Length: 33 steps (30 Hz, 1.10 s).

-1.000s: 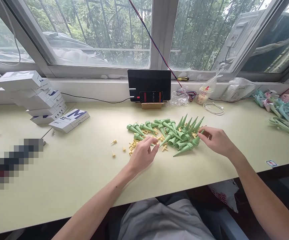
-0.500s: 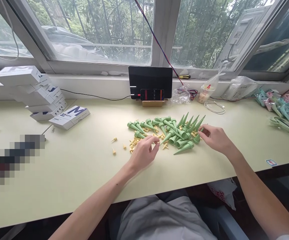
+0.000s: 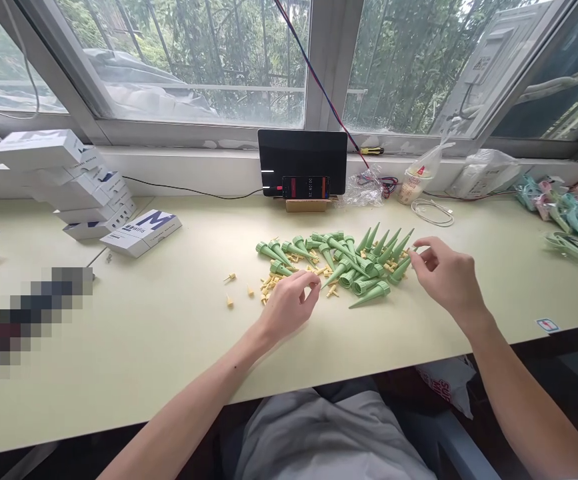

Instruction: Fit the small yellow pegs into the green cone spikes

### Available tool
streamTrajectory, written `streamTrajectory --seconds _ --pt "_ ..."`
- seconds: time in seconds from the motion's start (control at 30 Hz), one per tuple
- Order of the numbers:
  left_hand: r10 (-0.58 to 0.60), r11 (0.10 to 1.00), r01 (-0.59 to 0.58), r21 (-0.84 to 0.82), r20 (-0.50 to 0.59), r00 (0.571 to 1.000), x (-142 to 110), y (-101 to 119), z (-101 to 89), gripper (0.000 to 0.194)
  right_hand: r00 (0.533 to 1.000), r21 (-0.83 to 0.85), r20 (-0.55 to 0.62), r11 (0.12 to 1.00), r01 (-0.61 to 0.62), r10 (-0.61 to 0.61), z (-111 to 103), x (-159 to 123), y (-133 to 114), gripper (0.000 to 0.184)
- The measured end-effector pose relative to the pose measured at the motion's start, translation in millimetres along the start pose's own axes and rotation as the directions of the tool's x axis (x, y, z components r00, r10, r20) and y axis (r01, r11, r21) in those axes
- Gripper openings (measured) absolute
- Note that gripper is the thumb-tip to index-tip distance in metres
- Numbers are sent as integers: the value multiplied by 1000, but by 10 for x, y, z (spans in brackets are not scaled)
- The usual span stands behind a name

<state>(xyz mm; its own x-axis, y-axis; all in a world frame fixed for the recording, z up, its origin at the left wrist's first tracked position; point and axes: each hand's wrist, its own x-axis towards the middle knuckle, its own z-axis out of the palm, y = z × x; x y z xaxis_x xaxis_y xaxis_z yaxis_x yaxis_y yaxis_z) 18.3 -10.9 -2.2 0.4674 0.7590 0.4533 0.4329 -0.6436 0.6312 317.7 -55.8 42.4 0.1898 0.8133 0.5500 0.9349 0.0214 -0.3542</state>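
Green ribbed-capped plastic spikes [image 3: 366,267] lie in a heap mid-table, several standing with tips up, others on their sides. Small yellow plug-like pieces [image 3: 269,283] are scattered among and left of them. My left hand [image 3: 291,297] rests at the heap's near left edge, thumb and forefinger curled together. Anything between those fingertips is too small to make out. At the heap's right side, my right hand [image 3: 443,273] hovers just above the table with thumb and forefinger slightly apart. Closest to it is a green spike [image 3: 399,270] lying tilted, its tip near my thumb.
Behind the heap, a phone [image 3: 306,187] leans on a black tablet [image 3: 303,157]. White boxes [image 3: 141,233] are stacked at the left. A bagged cup [image 3: 415,183], a coiled white cable [image 3: 433,212] and plastic-wrapped items [image 3: 569,207] are along the back right.
My right hand has drawn back to the right and up from the spike at the heap's right edge, its fingers parting. My left hand stays nearly in place.
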Motion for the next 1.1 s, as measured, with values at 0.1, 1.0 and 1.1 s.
streamTrajectory --seconds 0.1,1.0,1.1 --pt "-3 1000 3 16 16 1000 -6 -1 3 13 985 179 121 979 98 -121 34 -111 -274 15" --pt "101 967 -142 211 197 975 -53 1 14 19 741 -62 575 885 461 -346 1216 453 -1044 25" --pt "110 969 -147 197 185 976 -45 0 6 18 751 -48 559 891 451 -350 1258 448 -1024 23"
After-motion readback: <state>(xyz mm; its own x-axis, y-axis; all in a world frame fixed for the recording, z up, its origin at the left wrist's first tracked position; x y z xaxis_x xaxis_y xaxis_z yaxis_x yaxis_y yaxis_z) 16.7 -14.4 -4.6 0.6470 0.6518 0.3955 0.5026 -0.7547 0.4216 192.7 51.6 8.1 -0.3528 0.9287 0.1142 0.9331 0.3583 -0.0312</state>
